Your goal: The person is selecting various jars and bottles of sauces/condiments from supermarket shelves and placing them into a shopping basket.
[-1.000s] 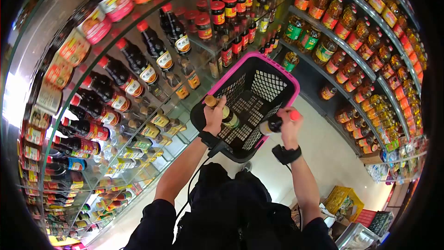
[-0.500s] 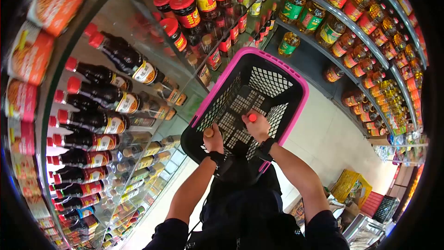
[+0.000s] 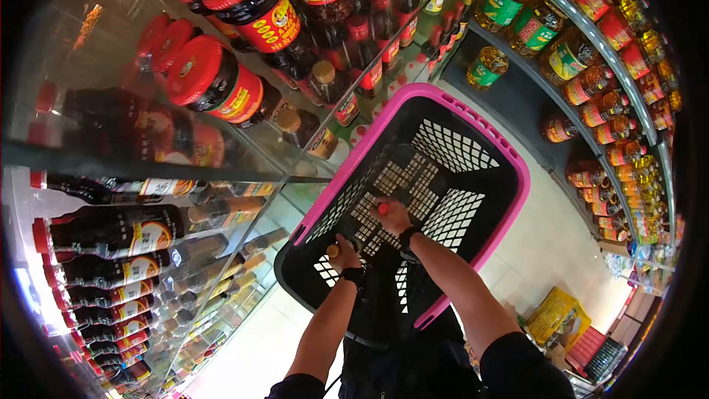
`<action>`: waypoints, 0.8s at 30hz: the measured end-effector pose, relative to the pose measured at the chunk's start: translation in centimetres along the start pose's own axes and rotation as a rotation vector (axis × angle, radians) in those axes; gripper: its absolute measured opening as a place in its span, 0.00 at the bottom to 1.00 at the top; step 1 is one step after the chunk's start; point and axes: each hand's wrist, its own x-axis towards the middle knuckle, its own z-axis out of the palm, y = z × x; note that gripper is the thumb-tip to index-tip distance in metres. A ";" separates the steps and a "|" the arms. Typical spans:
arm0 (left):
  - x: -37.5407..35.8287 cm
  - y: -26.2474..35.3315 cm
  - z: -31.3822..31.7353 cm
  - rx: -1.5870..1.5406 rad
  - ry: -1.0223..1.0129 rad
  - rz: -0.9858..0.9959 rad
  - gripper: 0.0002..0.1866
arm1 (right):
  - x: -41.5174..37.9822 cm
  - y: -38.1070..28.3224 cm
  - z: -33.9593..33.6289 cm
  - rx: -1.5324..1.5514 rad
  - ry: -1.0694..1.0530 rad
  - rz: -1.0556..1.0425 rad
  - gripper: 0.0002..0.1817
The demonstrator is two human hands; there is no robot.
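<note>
A black shopping basket with lattice walls and a pink rim lies in front of my body. Both my hands are inside it. My left hand is wrapped round a bottle with a tan cap, close to the basket's left side. Beside it, nearer the middle, my right hand grips a bottle with a red cap. Both caps point up towards me, and the bottles' bodies are mostly hidden below my fingers. Apart from these bottles, I see only the lattice floor in the basket.
Glass shelves on the left carry dark sauce bottles and red-lidded jars close to the basket. Curved shelves on the right hold oil bottles. A yellow crate stands on the pale floor at lower right.
My hands, still round the two bottles, have moved forward and lower into the basket. My view has shifted closer to the left shelves, and the basket appears larger.
</note>
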 end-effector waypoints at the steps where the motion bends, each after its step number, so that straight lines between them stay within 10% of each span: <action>1: 0.1 -0.1 0.5 0.006 0.008 -0.034 0.28 | 0.6 0.3 0.5 0.006 -0.053 -0.015 0.16; 24: 5.3 -4.6 5.1 -0.506 -0.105 0.078 0.25 | 4.2 3.6 9.1 -0.028 -0.250 -0.267 0.16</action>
